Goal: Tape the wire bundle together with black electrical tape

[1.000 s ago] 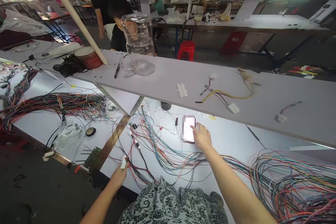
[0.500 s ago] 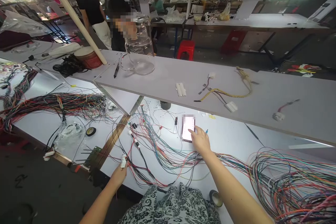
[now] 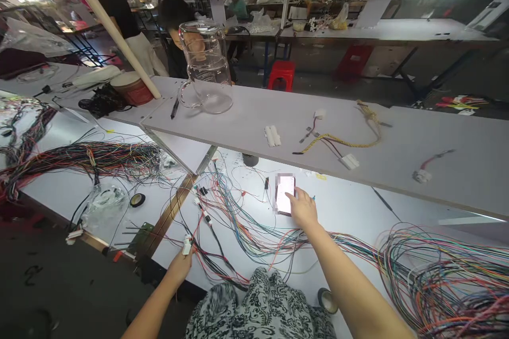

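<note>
Phone (image 3: 284,196) face up, screen lit, on the surface (image 3: 345,209) below the shelf (image 3: 246,116). Your right hand (image 3: 305,210) is at its right edge, one finger over the screen; grip loose, fingers apart. Your left hand (image 3: 181,266) has its grip clamped on a white connector (image 3: 187,245). Wires (image 3: 429,270) heap at your right.

- A workshop given over to wiring.
- Loose wires (image 3: 441,275) in long, many-coloured bundles spread across a brightly lit white desk (image 3: 342,206).
- White connectors (image 3: 350,161) on short leads lie on the raised shelf (image 3: 246,122) above it.
- A roll of black tape (image 3: 137,199) sits among the wiring at the left.
- Beyond the shelf stand more long work surfaces (image 3: 417,32), a red plastic stool (image 3: 282,67) and co-workers (image 3: 113,10).
- The far background is dim and crowded; its cluttered racks probably hold parts, though small details blur.
</note>
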{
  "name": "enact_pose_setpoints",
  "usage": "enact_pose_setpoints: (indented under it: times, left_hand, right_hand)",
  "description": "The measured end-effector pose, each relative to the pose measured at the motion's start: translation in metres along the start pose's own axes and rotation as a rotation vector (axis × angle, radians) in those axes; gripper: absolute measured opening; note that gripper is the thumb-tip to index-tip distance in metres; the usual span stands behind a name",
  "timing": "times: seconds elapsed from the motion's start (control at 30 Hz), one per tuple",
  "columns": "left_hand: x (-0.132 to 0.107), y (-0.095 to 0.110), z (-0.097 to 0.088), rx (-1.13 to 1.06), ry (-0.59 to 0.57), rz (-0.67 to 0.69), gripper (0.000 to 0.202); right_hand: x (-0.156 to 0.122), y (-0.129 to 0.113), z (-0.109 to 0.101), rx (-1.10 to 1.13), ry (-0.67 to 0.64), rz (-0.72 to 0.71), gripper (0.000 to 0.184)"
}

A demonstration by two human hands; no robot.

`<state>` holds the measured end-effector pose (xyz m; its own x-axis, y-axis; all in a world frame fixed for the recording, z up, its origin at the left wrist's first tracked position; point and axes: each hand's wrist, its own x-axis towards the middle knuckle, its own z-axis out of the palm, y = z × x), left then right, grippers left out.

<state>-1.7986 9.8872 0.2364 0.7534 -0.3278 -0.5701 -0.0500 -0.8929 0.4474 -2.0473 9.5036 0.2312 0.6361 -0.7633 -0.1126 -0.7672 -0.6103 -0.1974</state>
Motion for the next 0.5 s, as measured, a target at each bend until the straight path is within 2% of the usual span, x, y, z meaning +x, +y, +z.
enact_pose_setpoints:
  times: [0.3, 0.5]
  left_hand:
    - [-0.002, 0.002, -0.001, 0.011, -0.022, -0.009, 0.042]
    - [-0.001, 0.001, 0.000, 0.012, -0.034, 0.001, 0.038]
  right_hand:
    - [-0.009, 0.009, -0.004, 0.011, 0.000, 0.068, 0.041]
    - [-0.013, 0.008, -0.003, 0.010, -0.006, 0.048, 0.041]
